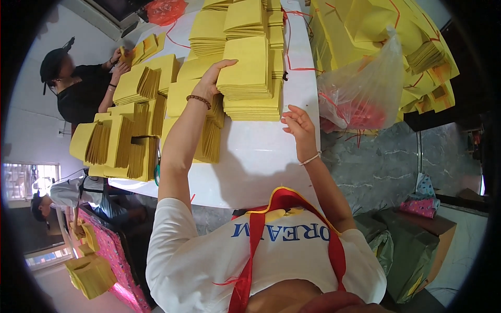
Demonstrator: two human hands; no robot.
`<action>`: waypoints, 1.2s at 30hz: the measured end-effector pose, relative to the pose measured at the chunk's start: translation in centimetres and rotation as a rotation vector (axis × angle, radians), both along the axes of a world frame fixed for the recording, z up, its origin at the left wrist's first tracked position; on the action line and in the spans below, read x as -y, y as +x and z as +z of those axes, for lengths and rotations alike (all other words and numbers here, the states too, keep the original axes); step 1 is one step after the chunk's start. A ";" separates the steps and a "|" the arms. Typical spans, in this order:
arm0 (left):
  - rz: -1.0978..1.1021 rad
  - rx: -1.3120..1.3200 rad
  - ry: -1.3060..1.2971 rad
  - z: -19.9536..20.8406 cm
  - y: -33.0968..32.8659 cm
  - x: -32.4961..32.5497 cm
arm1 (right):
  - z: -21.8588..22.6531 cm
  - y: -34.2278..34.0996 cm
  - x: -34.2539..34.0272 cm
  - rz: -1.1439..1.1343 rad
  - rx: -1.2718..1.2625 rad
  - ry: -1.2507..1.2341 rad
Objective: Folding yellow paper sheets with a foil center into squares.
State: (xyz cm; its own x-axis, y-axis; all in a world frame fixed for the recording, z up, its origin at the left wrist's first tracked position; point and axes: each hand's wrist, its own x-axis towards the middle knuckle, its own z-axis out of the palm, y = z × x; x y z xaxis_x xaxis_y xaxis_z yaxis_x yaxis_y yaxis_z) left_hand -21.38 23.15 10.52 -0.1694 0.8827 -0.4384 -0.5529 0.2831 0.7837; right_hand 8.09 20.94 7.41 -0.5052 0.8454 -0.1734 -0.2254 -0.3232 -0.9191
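A stack of folded yellow paper sheets (244, 67) rests on another yellow stack (253, 108) in the middle of the table. My left hand (211, 81) grips the upper stack at its left side. One finger reaches over the top; the others are partly hidden. To the right of the stacks, my right hand (299, 127) hovers apart from the paper. Its fingers are loosely bent and spread, with nothing in them. More folded yellow stacks (209, 39) stand behind and to the left.
The white table (250, 161) has red string (302, 69) along its right. Beyond that edge hang a clear plastic bag (365, 88) and large yellow bundles (360, 31). A co-worker (78, 86) handles yellow paper at the left; another person (78, 193) is farther back. Dark green bags (407, 250) stand lower right.
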 end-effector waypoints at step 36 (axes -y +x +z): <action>-0.005 0.049 0.181 3.6 1.6 -0.2 | 3.8 -6.6 -4.9 0.202 -0.137 -0.004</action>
